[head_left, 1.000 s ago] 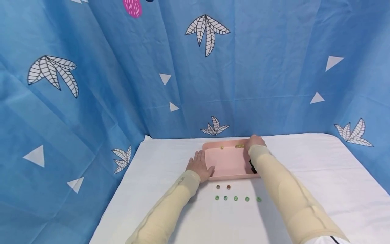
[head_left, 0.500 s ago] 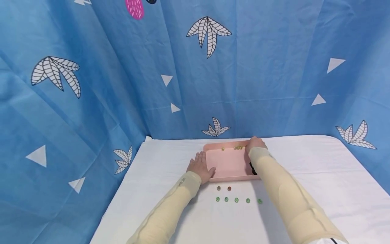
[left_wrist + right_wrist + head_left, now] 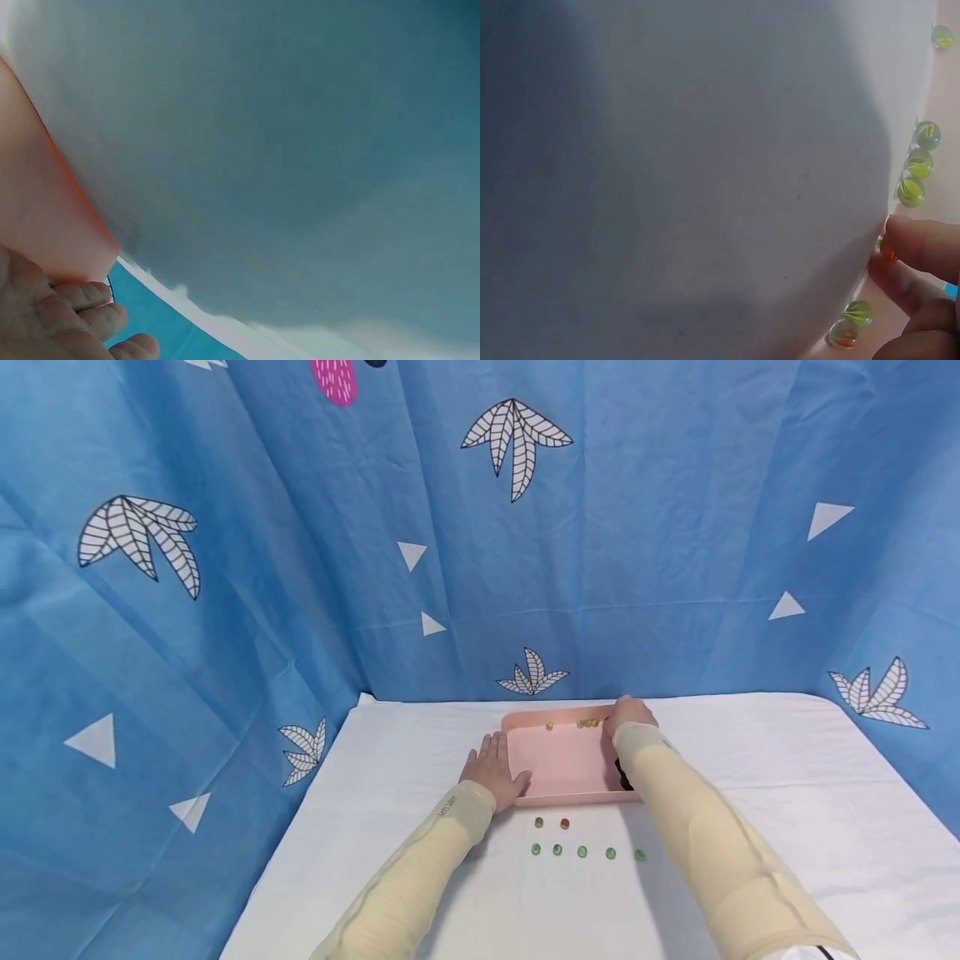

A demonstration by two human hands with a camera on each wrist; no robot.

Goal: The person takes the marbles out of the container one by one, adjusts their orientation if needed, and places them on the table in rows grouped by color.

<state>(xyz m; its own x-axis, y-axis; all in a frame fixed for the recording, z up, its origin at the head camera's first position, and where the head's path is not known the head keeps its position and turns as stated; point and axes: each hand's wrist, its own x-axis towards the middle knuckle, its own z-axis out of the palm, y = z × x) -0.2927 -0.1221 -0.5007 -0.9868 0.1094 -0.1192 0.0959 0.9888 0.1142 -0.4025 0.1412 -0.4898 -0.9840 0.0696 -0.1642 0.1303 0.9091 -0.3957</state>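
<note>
A pink tray (image 3: 562,760) stands toward the back of the white table. My left hand (image 3: 492,772) rests at its left side, fingers straight and spread, the thumb over the near left corner. At the tray's far right corner is my right hand (image 3: 632,713). In the right wrist view its thumb and index finger pinch an orange-tinted glass marble (image 3: 889,249) beside the tray wall. Clear marbles with yellow swirls (image 3: 911,192) line the wall on one side of the fingers. On the other side lie a yellow-swirled marble (image 3: 859,312) and an orange-swirled marble (image 3: 844,335).
In front of the tray, several green marbles (image 3: 582,852) form a row on the white cloth. Between that row and the tray lie a reddish marble (image 3: 565,823) and a brownish marble (image 3: 539,822). A blue patterned curtain (image 3: 660,552) hangs behind and at the sides.
The head view has shifted slightly. The group of yellow marbles by the far wall moved a little left, then back right. Both hands keep their places at the tray.
</note>
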